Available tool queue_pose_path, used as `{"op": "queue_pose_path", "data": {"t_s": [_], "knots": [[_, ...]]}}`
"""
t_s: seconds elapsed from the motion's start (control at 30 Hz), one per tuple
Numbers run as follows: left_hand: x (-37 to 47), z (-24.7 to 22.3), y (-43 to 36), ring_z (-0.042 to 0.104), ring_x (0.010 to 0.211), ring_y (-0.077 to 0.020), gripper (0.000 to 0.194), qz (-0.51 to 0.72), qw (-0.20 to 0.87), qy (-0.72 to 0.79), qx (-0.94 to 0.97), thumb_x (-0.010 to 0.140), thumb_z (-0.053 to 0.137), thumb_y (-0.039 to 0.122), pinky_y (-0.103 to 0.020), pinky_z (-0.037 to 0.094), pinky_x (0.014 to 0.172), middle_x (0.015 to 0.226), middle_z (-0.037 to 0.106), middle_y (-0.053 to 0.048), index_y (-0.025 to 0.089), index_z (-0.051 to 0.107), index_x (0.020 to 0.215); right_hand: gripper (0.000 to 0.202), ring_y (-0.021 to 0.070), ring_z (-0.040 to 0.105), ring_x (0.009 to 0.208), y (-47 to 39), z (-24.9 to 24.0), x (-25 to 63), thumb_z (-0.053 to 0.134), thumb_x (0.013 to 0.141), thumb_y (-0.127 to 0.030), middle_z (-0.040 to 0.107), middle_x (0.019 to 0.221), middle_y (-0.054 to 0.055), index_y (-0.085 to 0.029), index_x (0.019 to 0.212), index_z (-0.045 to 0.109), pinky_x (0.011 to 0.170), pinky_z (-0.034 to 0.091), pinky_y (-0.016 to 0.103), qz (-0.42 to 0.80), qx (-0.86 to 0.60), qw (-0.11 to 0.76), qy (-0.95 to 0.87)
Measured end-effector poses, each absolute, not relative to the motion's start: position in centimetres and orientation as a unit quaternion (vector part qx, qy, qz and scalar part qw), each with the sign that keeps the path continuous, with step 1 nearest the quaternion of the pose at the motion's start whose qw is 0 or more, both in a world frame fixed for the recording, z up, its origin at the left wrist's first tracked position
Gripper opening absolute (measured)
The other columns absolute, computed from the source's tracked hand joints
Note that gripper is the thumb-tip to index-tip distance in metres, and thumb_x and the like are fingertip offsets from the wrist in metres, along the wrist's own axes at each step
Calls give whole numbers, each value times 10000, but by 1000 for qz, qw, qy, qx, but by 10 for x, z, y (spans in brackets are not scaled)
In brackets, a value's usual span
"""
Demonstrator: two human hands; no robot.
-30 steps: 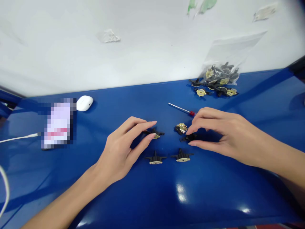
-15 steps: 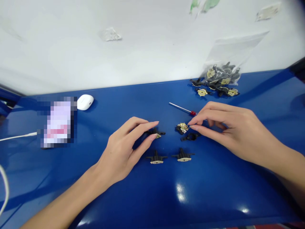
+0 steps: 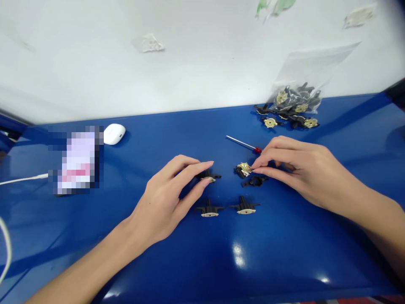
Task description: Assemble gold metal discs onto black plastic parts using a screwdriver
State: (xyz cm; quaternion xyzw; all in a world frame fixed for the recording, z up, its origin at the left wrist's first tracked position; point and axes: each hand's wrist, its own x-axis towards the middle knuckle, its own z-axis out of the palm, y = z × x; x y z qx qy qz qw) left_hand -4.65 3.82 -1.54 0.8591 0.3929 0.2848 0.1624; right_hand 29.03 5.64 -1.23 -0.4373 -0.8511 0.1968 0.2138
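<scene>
My left hand (image 3: 171,194) has thumb and forefinger around a black part with a brass-coloured plate (image 3: 209,179), which rests on the blue table. To its right, my right hand (image 3: 294,169) pinches the edge of a loose brass-coloured plate (image 3: 245,168) between thumb and forefinger. Black pieces lie under and beside that plate, among them a black bracket (image 3: 254,182) with a round opening. Nearer the front stand two similar black parts with brass-coloured plates, a left one (image 3: 209,209) and a right one (image 3: 246,207).
Behind my right hand lies a screwdriver (image 3: 243,144) with a red handle end. Several black parts (image 3: 271,122) and a clear bag (image 3: 297,95) of them sit by the white wall. On the left are a blurred phone (image 3: 77,160), a white case (image 3: 114,134) and a white cable (image 3: 25,179).
My right thumb and forefinger have closed on the brass-coloured plate's edge, and the plate has tilted slightly. My left hand keeps its hold. The whole view has shifted a little.
</scene>
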Motion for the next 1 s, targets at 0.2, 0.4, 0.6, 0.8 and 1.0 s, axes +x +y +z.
{"op": "queue_pose_path", "data": {"t_s": [0.2, 0.4, 0.6, 0.8, 1.0], "knots": [[-46, -15, 38, 774, 1139, -200, 321, 282, 166, 395, 858, 1147, 720, 190, -332, 626, 1015, 1296, 788, -105, 185, 753, 1466, 215, 263, 766, 995, 56, -13, 289, 616, 1168, -387, 770, 1128, 58, -281, 1087, 784, 880, 585, 429, 191, -439, 206, -853], [-42, -13, 40, 776, 1142, -196, 315, 301, 160, 396, 853, 1130, 735, 161, -329, 619, 1020, 1277, 793, -105, 171, 773, 1443, 191, 255, 742, 1026, 54, -16, 290, 603, 1180, -382, 747, 1150, 66, -284, 1123, 757, 896, 578, 421, 184, -436, 200, -858], [-24, -4, 43, 782, 1090, -204, 212, 310, 171, 406, 842, 1074, 816, 173, -346, 626, 969, 1202, 807, -77, 195, 855, 1282, 154, 235, 733, 1036, 55, -16, 292, 634, 1172, -363, 735, 1161, 55, -281, 1142, 760, 924, 576, 409, 204, -427, 200, -858], [7, 1, 58, 768, 965, -231, 146, 285, 214, 439, 825, 969, 952, 271, -376, 604, 804, 1075, 808, -37, 223, 868, 1079, 177, 246, 732, 1040, 55, -17, 293, 604, 1180, -360, 738, 1155, 59, -276, 1118, 747, 921, 571, 421, 208, -428, 199, -857], [30, -2, 66, 750, 1025, -289, 249, 240, 214, 474, 820, 932, 988, 403, -439, 567, 870, 1025, 810, -54, 203, 870, 1021, 163, 244, 721, 1003, 54, -11, 294, 622, 1168, -352, 743, 1126, 55, -262, 1104, 741, 861, 556, 397, 193, -432, 220, -853]]}}
